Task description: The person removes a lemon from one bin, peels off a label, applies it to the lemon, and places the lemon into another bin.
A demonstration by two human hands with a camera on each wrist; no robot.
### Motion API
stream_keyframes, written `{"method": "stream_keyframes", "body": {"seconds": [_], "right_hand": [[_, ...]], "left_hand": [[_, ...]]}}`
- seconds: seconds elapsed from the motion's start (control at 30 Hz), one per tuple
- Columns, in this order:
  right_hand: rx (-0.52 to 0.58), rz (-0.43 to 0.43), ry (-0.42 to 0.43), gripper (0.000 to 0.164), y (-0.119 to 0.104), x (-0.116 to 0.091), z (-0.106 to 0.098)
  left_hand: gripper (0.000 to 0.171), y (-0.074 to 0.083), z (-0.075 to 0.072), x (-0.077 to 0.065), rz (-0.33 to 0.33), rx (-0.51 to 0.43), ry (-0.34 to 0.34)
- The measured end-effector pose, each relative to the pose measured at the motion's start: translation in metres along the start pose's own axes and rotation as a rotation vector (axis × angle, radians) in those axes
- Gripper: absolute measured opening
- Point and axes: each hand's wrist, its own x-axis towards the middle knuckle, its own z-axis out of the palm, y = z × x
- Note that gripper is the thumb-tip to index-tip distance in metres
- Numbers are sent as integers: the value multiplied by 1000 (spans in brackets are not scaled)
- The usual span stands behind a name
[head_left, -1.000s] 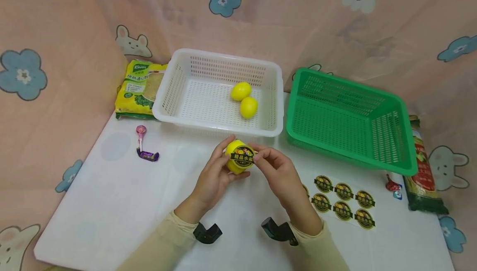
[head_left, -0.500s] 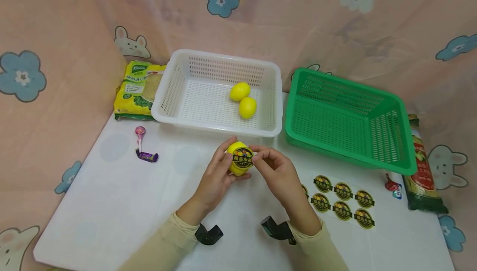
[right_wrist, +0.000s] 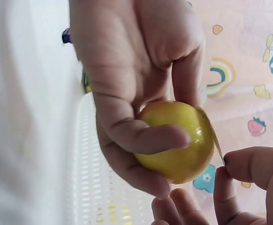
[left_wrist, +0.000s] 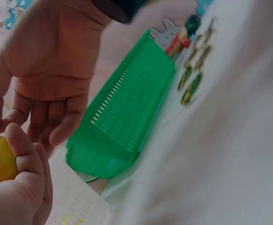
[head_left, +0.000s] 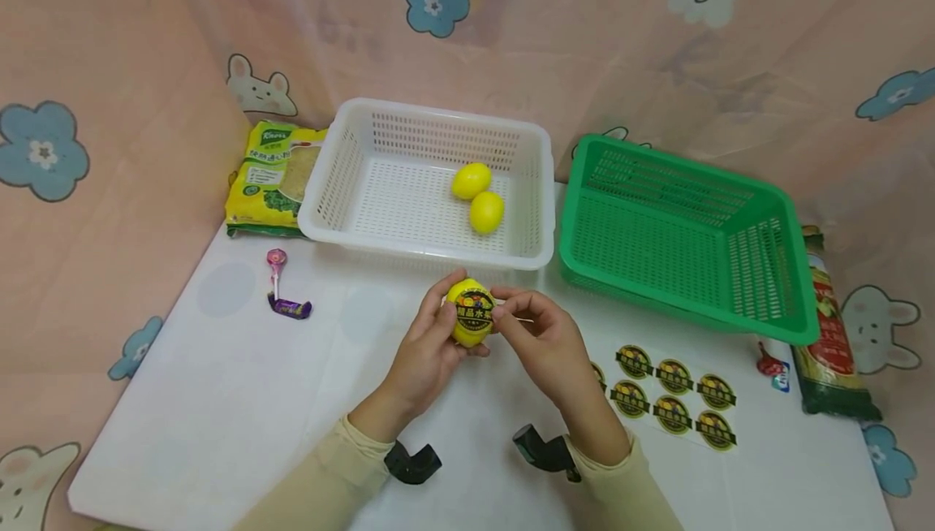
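Observation:
Over the middle of the table my left hand (head_left: pixel 426 356) grips a yellow lemon (right_wrist: pixel 176 119), its fingers and thumb wrapped around the sides. A round black-and-gold sticker (head_left: pixel 474 312) with Chinese lettering lies across the lemon's face. My right hand (head_left: pixel 546 346) pinches the sticker's right edge between thumb and forefinger. In the right wrist view that edge stands off the lemon's skin, while the rest lies against it. Right of my right hand, a sheet of several similar stickers (head_left: pixel 672 395) lies on the table, partly hidden by that hand.
Behind my hands stands a white basket (head_left: pixel 424 253) holding two lemons (head_left: pixel 486 213). A green basket (head_left: pixel 694 320) stands to its right. A yellow Knorr packet (head_left: pixel 270 182), a lollipop (head_left: pixel 276 258) and a purple-wrapped candy (head_left: pixel 290 307) lie left. A red-and-green packet (head_left: pixel 833 344) lies far right.
The sticker has come flatter against the lemon, and its right edge stays between my right thumb and forefinger. My left hand has turned the lemon slightly. Baskets and packets stand unchanged.

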Motion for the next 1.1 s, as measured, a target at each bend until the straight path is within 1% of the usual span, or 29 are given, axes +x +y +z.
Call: {"method": "stream_keyframes", "body": {"seconds": [0.13, 0.2, 0.27, 0.3, 0.4, 0.47, 0.5, 0.57, 0.7, 0.8, 0.87, 0.97, 1.03, 1.1], "right_hand": [[-107, -38, 69, 15, 0, -1, -1], [-138, -94, 118, 11, 0, -3, -1], [-150, -196, 143, 9, 0, -5, 0], [-162, -255, 142, 10, 0, -6, 0], [-204, -424, 93, 20, 1, -8, 5], [-234, -482, 56, 24, 3, -7, 9], [-241, -489, 43, 25, 4, -7, 10], [-247, -477, 27, 26, 7, -7, 13], [-271, -442, 25, 29, 8, -7, 13], [-313, -420, 28, 38, 8, -5, 11], [-357, -394, 19, 47, 9, -4, 8], [-457, -350, -1, 61, 9, -4, 3], [-518, -348, -5, 71, 9, -4, -1], [-538, -370, 17, 78, 7, -6, -4]], "left_hand": [[51, 3, 1, -1, -15, -37, -5], [50, 4, 1, 0, -8, -33, 1], [50, 5, 1, 0, 1, -23, 11], [50, 5, 1, 0, 6, -24, 13], [54, 4, 3, 1, 11, -40, -1], [58, 3, 5, 0, 6, -56, -22], [58, 3, 6, 0, 1, -71, -29], [57, 2, 8, -2, -13, -98, -34], [53, 4, 11, -5, -27, -141, -36], [53, 7, 12, -6, -26, -145, -39], [54, 9, 13, -6, -20, -132, -41], [57, 11, 13, -5, -4, -86, -48], [57, 12, 13, -5, 7, -47, -59], [58, 12, 13, -5, 17, -24, -69]]}}
